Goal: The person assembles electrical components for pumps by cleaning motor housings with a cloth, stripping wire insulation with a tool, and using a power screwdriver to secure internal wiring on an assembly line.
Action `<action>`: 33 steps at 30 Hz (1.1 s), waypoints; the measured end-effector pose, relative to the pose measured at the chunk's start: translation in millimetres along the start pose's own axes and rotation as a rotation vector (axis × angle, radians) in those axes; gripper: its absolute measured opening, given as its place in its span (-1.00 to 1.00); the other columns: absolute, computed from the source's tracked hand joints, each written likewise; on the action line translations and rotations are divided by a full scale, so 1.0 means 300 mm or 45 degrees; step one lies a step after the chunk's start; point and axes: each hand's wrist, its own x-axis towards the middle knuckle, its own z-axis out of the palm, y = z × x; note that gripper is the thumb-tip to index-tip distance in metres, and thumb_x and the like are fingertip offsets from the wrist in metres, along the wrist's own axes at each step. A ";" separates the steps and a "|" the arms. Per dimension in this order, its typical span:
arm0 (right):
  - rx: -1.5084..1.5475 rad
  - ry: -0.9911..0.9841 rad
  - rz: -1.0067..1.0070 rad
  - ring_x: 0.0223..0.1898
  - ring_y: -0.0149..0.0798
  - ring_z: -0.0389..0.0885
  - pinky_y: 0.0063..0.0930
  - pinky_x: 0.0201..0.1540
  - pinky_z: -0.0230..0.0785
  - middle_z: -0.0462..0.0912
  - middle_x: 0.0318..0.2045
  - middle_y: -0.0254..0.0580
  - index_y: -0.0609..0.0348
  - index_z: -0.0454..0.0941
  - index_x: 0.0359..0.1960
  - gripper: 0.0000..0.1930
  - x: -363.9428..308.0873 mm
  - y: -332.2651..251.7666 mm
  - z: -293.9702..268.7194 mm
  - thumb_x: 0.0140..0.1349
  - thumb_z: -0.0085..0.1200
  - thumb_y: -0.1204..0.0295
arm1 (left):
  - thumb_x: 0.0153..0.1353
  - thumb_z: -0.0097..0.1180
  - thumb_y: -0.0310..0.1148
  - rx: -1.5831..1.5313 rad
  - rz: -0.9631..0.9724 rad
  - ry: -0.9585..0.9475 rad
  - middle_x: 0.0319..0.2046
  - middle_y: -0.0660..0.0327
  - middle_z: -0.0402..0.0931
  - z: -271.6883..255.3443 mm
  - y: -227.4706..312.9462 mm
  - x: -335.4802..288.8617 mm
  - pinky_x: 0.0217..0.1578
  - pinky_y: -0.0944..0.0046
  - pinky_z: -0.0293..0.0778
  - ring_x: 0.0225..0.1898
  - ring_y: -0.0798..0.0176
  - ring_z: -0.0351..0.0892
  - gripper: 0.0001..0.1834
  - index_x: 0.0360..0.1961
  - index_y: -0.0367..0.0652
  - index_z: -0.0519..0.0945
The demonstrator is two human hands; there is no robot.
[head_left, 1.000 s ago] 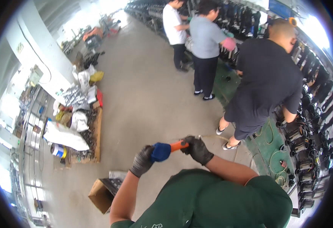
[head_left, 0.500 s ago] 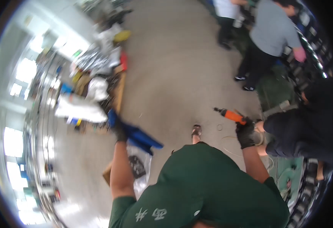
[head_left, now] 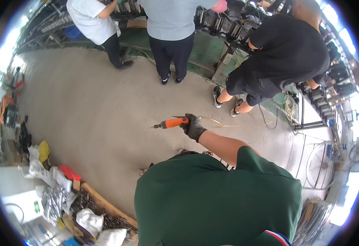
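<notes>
The right hand [head_left: 194, 128], in a dark grey glove, is closed around the rear end of an orange power tool [head_left: 175, 123]. This tool is in front of the body, above the floor [head_left: 97, 102], and its narrow tip points to the person's left. The left hand is not in view, so I cannot tell its state.

For carrying the tool well, I would advise a firm grip on the orange body, with no pressure on the thin lever along its side before it is needed. The tip should point away from the body and from the 3 other people nearby. The pale hose [head_left: 213, 119] should have some slack and be clear of the shoes [head_left: 237, 107] of the person in black [head_left: 286, 57].

About materials: the tool has a smooth, cylindrical orange body, seemingly plastic, with a dark, stepped nose. The glove looks matt and slightly wrinkled. The hose is thin, flexible, and makes a loose curve. The floor is flat, dull and grey-brown, like concrete. At lower left, crinkled silver sheeting [head_left: 54, 201] and soft white sacks [head_left: 90, 221] lie beside a straight wooden edge [head_left: 110, 205].
</notes>
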 end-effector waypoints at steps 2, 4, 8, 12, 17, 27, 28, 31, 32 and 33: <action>0.012 0.058 -0.023 -0.67 -0.31 0.55 -0.50 -0.70 0.27 0.58 -0.56 -0.23 -0.01 0.48 -0.28 -0.70 0.028 0.062 0.149 0.31 0.06 0.05 | 0.40 0.15 -0.21 0.061 0.033 -0.075 0.47 0.04 0.12 0.044 0.140 0.180 0.45 0.06 0.01 0.45 0.15 0.11 -0.26 0.47 -0.28 0.16; 0.101 0.137 -0.061 -0.64 -0.30 0.54 -0.52 -0.67 0.28 0.60 -0.53 -0.13 0.06 0.55 -0.20 -0.67 0.083 0.180 0.276 0.29 0.07 0.06 | 0.40 0.15 -0.21 0.103 0.063 -0.107 0.47 0.04 0.12 0.000 0.278 0.352 0.44 0.06 0.02 0.44 0.15 0.12 -0.26 0.47 -0.28 0.16; 0.260 0.203 -0.158 -0.63 -0.30 0.56 -0.55 -0.66 0.31 0.60 -0.52 -0.11 0.09 0.55 -0.15 -0.65 0.198 0.365 0.524 0.32 0.03 0.06 | 0.39 0.16 -0.21 0.156 0.162 -0.188 0.46 0.04 0.14 0.003 0.593 0.724 0.43 0.06 0.04 0.43 0.15 0.14 -0.27 0.46 -0.28 0.17; 0.421 0.093 -0.178 -0.66 -0.29 0.56 -0.50 -0.68 0.32 0.60 -0.53 -0.13 0.09 0.50 -0.20 -0.67 0.213 0.489 0.801 0.32 0.03 0.07 | 0.38 0.17 -0.21 0.174 0.238 -0.258 0.45 0.04 0.16 0.033 0.904 1.039 0.41 0.06 0.06 0.41 0.15 0.16 -0.27 0.45 -0.28 0.19; 0.406 0.115 -0.213 -0.64 -0.29 0.58 -0.50 -0.66 0.31 0.61 -0.52 -0.13 0.08 0.51 -0.20 -0.66 0.312 0.583 1.189 0.30 0.06 0.05 | 0.38 0.18 -0.20 0.213 0.360 -0.385 0.43 0.04 0.18 0.150 1.302 1.401 0.39 0.06 0.09 0.39 0.15 0.18 -0.27 0.45 -0.28 0.20; 0.633 0.172 -0.195 -0.66 -0.28 0.49 -0.50 -0.69 0.29 0.61 -0.50 -0.11 0.08 0.58 -0.15 -0.65 0.833 0.697 1.719 0.31 0.04 0.05 | 0.36 0.20 -0.20 0.394 0.453 -0.544 0.41 0.05 0.21 0.664 2.086 1.922 0.35 0.06 0.14 0.35 0.15 0.23 -0.28 0.43 -0.27 0.23; 0.639 0.185 -0.170 -0.66 -0.28 0.49 -0.50 -0.69 0.29 0.61 -0.50 -0.11 0.08 0.58 -0.15 -0.65 0.862 0.706 1.800 0.31 0.04 0.05 | 0.36 0.20 -0.20 0.408 0.460 -0.540 0.41 0.05 0.22 0.698 2.159 1.970 0.35 0.06 0.15 0.34 0.15 0.24 -0.28 0.43 -0.27 0.23; 0.598 0.197 -0.207 -0.66 -0.31 0.48 -0.52 -0.69 0.26 0.61 -0.52 -0.10 0.07 0.61 -0.15 -0.64 0.960 0.669 2.018 0.31 0.03 0.06 | 0.36 0.20 -0.20 0.450 0.470 -0.509 0.40 0.05 0.23 0.730 2.367 2.104 0.34 0.05 0.16 0.33 0.15 0.25 -0.28 0.43 -0.27 0.24; 0.611 0.199 -0.190 -0.66 -0.32 0.48 -0.52 -0.69 0.25 0.61 -0.53 -0.10 0.07 0.61 -0.15 -0.64 0.992 0.657 2.089 0.31 0.03 0.06 | 0.35 0.21 -0.20 0.457 0.470 -0.508 0.40 0.05 0.23 0.739 2.428 2.146 0.34 0.05 0.17 0.33 0.15 0.26 -0.28 0.42 -0.27 0.24; 0.628 0.201 -0.188 -0.66 -0.34 0.48 -0.52 -0.69 0.24 0.61 -0.54 -0.10 0.07 0.62 -0.16 -0.64 1.030 0.637 2.153 0.31 0.02 0.06 | 0.35 0.21 -0.20 0.459 0.470 -0.516 0.39 0.05 0.24 0.769 2.492 2.187 0.33 0.05 0.18 0.32 0.15 0.26 -0.28 0.42 -0.27 0.25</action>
